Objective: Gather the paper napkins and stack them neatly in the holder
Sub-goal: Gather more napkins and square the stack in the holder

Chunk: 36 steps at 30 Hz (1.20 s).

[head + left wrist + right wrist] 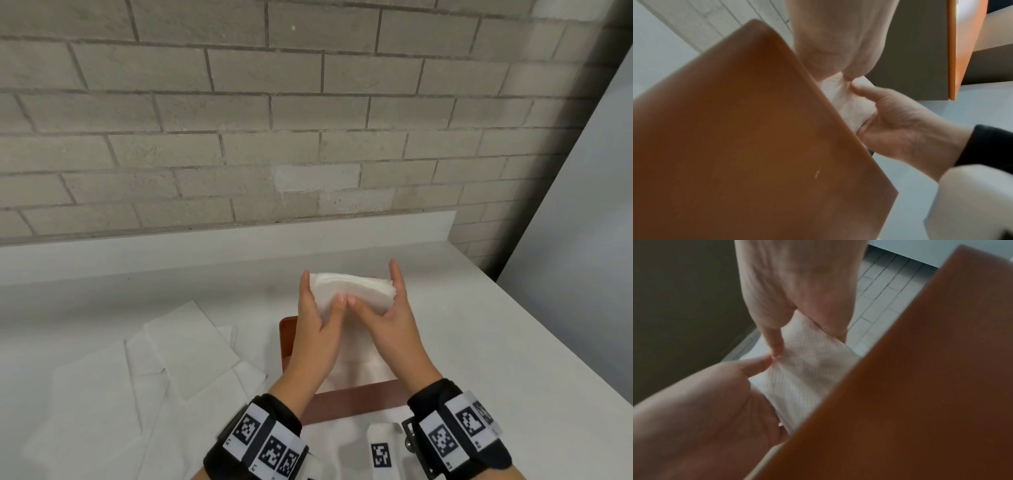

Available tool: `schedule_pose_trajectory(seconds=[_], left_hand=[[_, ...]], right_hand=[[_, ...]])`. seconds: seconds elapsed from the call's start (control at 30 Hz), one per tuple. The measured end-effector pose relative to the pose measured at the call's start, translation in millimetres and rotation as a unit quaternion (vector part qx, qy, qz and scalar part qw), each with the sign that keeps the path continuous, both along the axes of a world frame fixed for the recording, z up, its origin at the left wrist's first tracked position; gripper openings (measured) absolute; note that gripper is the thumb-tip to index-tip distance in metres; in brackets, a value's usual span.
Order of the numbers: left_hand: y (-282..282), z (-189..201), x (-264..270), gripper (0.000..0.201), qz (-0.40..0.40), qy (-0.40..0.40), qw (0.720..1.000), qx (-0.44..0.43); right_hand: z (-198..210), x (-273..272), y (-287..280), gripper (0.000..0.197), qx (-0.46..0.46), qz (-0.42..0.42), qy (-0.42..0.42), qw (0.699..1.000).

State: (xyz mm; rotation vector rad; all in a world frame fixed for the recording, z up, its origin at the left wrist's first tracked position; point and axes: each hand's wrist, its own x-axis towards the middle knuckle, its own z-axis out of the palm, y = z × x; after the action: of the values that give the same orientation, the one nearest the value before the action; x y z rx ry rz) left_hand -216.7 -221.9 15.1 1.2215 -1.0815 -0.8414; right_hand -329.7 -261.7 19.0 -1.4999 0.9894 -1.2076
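I hold a thick stack of white paper napkins (356, 287) upright between both hands, just above a brown holder (352, 401). My left hand (317, 308) grips the stack's left side, thumb in front and fingers behind. On the right side my right hand (383, 301) grips the same way, and the two thumb tips meet at the middle. The stack's lower part (359, 363) reaches down inside the holder. The left wrist view shows the holder wall (735, 146), the napkins (846, 100) and the right hand (900, 126). The right wrist view shows the napkins (807, 366) beside the holder (920, 386).
Several loose white napkins (154, 377) lie spread over the white table (479, 325) left of the holder. A grey brick wall (274, 120) stands behind, with a low white upstand (205, 253). The table's right edge runs diagonally close to the holder.
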Motion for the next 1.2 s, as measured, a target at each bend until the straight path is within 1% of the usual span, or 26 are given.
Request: schedule_pose_trajectory(seconds=[0.07,0.13,0.17,0.23,0.27,0.33,0.37,0.43,0.5,0.57,0.6,0.7,0.73,0.77,0.83,0.87,0.93,1.0,1.07,1.1,1.17,1.2], left_hand=[[0.2,-2.6,-3.7,0.064,-0.005,-0.013,1.0,0.008],[1.7,-0.6,-5.4,0.061,0.022,-0.012,1.0,-0.003],[1.4,1.8,-4.2,0.06,0.042,-0.001,0.999,-0.01],[-0.3,6.9,1.2,0.06,0.055,0.021,0.998,-0.017],[-0.4,10.0,3.1,0.059,0.046,0.016,0.999,-0.009],[-0.2,14.5,4.4,0.057,0.017,-0.01,1.0,0.022],[-1.0,13.2,5.4,0.057,0.019,-0.012,0.999,0.025],[-2.4,10.6,8.1,0.057,0.025,-0.002,1.0,0.015],[-1.2,12.2,7.1,0.054,0.006,-0.012,1.0,0.023],[1.4,15.3,2.5,0.054,-0.003,-0.03,0.999,0.02],[1.6,15.7,1.4,0.056,0.014,-0.029,0.999,0.002],[-3.2,16.4,7.2,0.066,0.089,0.009,0.995,-0.052],[-4.5,17.4,9.6,0.064,0.085,0.011,0.995,-0.047],[-5.5,17.1,11.0,0.058,0.061,0.01,0.997,-0.037],[-3.6,14.9,7.1,0.039,-0.005,-0.006,1.0,-0.01],[-2.1,11.8,4.5,0.033,-0.017,-0.018,1.0,-0.002],[-0.7,4.6,0.7,0.026,-0.008,-0.034,0.999,0.004],[0.3,1.2,0.1,0.019,0.015,-0.031,0.999,0.004],[2.3,4.3,0.7,0.017,0.039,-0.019,0.999,-0.01],[3.4,6.6,0.7,0.016,0.045,-0.008,0.999,-0.025],[6.2,11.9,-1.5,0.017,0.045,0.017,0.997,-0.056],[7.5,14.2,-3.1,0.018,0.043,0.027,0.996,-0.071]], right_hand=[[-6.6,4.3,3.7,0.082,0.002,-0.008,0.02,1.0],[-4.6,6.2,7.5,0.075,-0.019,-0.023,0.001,1.0],[-1.2,5.7,7.8,0.074,-0.028,-0.03,-0.014,0.999],[2.1,2.8,4.0,0.08,-0.026,-0.042,-0.048,0.998],[0.6,1.4,1.0,0.085,-0.014,-0.044,-0.055,0.997],[-4.6,0.9,-1.6,0.092,0.02,-0.039,-0.041,0.998],[-9.1,1.3,-1.7,0.09,0.033,-0.036,-0.03,0.998],[-17.1,2.6,-1.5,0.079,0.041,-0.035,-0.029,0.998],[-20.4,4.4,-1.6,0.07,0.029,-0.036,-0.034,0.998],[-14.9,7.7,0.1,0.068,0.013,-0.024,-0.042,0.999],[-9.5,9.1,1.6,0.068,0.006,-0.016,-0.051,0.999],[7.6,7.0,5.1,0.069,-0.012,0.0,-0.106,0.994],[11.3,4.8,5.3,0.07,-0.012,0.001,-0.12,0.993],[12.9,3.2,4.5,0.071,-0.011,0.002,-0.123,0.992],[7.7,2.9,1.0,0.078,0.004,-0.009,-0.082,0.997],[3.6,4.7,0.5,0.083,0.02,-0.015,-0.051,0.998],[-5.7,8.7,1.4,0.089,0.055,-0.029,-0.009,0.998],[-12.8,9.4,2.1,0.087,0.07,-0.039,-0.007,0.997],[-12.6,7.0,1.1,0.079,0.068,-0.036,-0.02,0.997],[-10.6,5.3,-0.1,0.069,0.061,-0.032,-0.023,0.997],[-3.1,3.7,-1.0,0.039,0.04,-0.039,-0.026,0.998],[1.8,3.9,0.0,0.029,0.026,-0.046,-0.037,0.998]])
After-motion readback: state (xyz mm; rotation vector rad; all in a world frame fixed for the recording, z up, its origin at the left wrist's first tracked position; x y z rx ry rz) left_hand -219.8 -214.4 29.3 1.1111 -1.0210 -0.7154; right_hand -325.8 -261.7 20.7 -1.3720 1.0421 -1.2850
